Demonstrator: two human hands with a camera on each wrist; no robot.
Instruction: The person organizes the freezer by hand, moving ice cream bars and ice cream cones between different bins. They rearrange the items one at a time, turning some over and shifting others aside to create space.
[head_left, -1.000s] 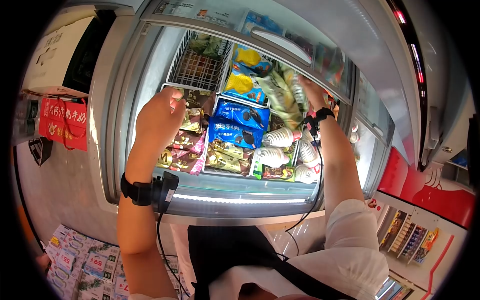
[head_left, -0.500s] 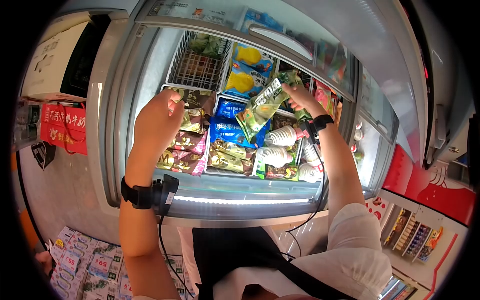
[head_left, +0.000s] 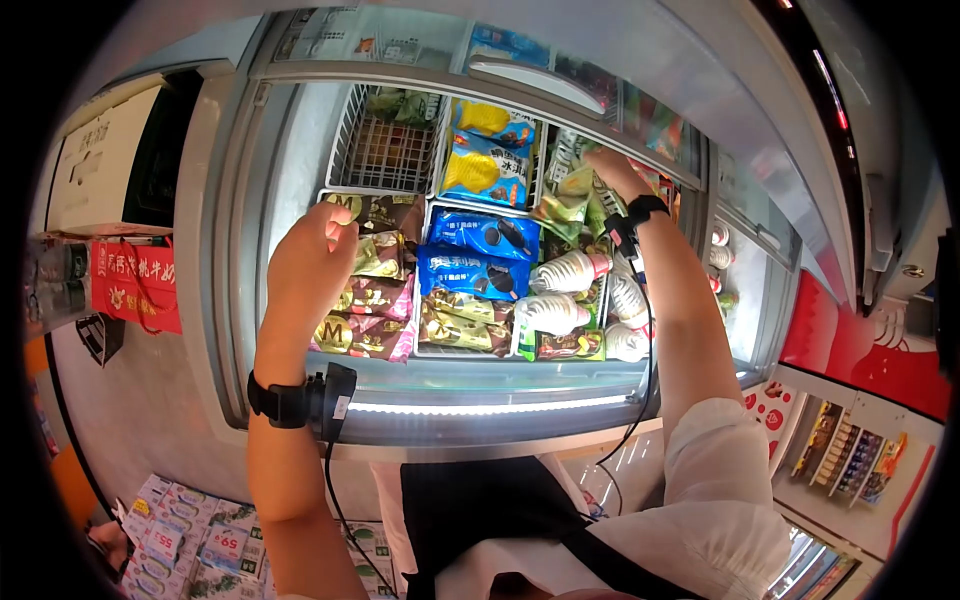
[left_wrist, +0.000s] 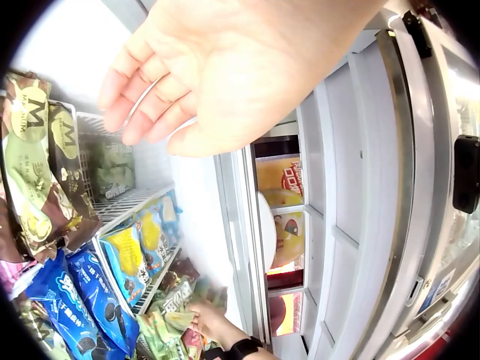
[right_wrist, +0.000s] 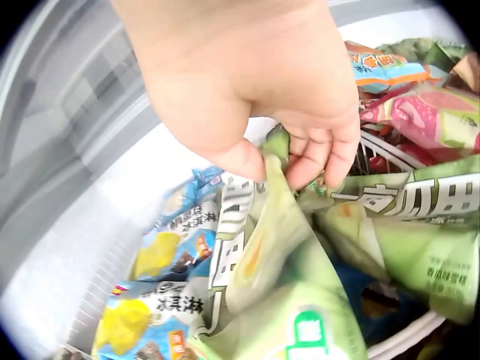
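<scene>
Inside an open chest freezer, my right hand [head_left: 622, 175] pinches the top end of a green ice cream wrapper [right_wrist: 277, 247]; thumb and fingers meet on it in the right wrist view. More green packets [right_wrist: 405, 232] lie beside and beneath it. My left hand [left_wrist: 217, 75] hovers palm-up with loosely bent fingers, holding nothing, at the freezer's left side. Near it in the head view are brown Magnum packets [head_left: 385, 215]. Blue cookie ice cream packets [head_left: 478, 272] fill the middle basket, and yellow-and-blue packets [head_left: 485, 165] lie behind them.
A white wire basket [head_left: 385, 155] holds a few packets at the back left. Wrapped cones [head_left: 555, 312] lie at the front right. The sliding glass lid's frame [head_left: 400, 85] crosses over the back. A red bag [head_left: 137, 285] stands left of the freezer.
My right hand swung a green packet left over the blue packets, then moved back right to the green packets. The left hand stays nearly in place.
</scene>
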